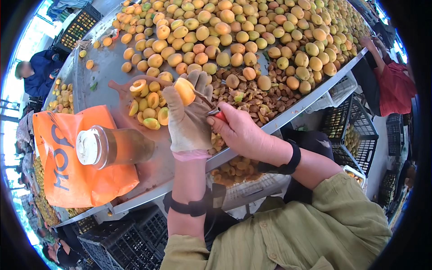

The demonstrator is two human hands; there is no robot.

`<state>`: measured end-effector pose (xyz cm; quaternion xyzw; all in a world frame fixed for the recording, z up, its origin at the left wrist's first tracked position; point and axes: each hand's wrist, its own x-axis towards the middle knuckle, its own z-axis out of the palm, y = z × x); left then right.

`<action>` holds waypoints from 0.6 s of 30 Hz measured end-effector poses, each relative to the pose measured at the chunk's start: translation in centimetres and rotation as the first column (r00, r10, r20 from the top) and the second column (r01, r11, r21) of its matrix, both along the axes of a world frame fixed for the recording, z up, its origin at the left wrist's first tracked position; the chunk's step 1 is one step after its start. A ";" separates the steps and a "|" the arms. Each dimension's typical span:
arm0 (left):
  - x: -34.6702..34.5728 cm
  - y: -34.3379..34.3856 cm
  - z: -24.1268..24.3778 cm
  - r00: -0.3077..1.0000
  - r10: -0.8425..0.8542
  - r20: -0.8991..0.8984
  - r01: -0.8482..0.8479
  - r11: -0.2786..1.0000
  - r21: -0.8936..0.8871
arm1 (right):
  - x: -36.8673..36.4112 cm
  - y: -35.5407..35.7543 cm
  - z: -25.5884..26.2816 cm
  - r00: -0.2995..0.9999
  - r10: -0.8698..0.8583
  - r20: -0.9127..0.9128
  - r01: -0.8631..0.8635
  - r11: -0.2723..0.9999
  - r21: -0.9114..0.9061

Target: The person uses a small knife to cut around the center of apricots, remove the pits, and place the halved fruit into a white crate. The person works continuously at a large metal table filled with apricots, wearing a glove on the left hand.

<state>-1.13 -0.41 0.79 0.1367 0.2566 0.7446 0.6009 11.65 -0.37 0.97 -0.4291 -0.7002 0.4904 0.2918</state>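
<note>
My left hand, in a light fabric glove, holds an apricot between thumb and fingers, palm up. My right hand is bare and closed around the red handle of a small hand tool. The tool's thin dark shaft points up and left, its tip at the apricot; whether it is inside the flesh I cannot tell. Left of the glove, cut apricots lie in a reddish translucent dish. Apricot stones are heaped right of my hands, beside many whole apricots.
An orange plastic bag and a lidded jar lie on the metal table at left. Below its edge stands a white crate of apricots. Black crates stand lower left and right. People are at both sides.
</note>
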 end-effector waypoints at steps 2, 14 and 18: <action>-1.2 0.1 -1.3 0.983 0.001 -0.182 -0.015 0.997 -0.078 | 0.1 0.5 0.3 1.000 0.007 0.008 -0.006 0.999 -0.045; 0.0 -0.4 0.0 0.986 -0.083 -0.146 0.070 0.994 -0.087 | 0.0 -0.1 -0.4 0.989 -0.024 0.144 -0.004 0.982 0.188; -1.4 -0.3 1.1 0.883 -0.157 -0.442 0.178 0.984 0.004 | 1.3 1.2 0.9 0.991 0.032 0.126 -0.066 0.958 0.280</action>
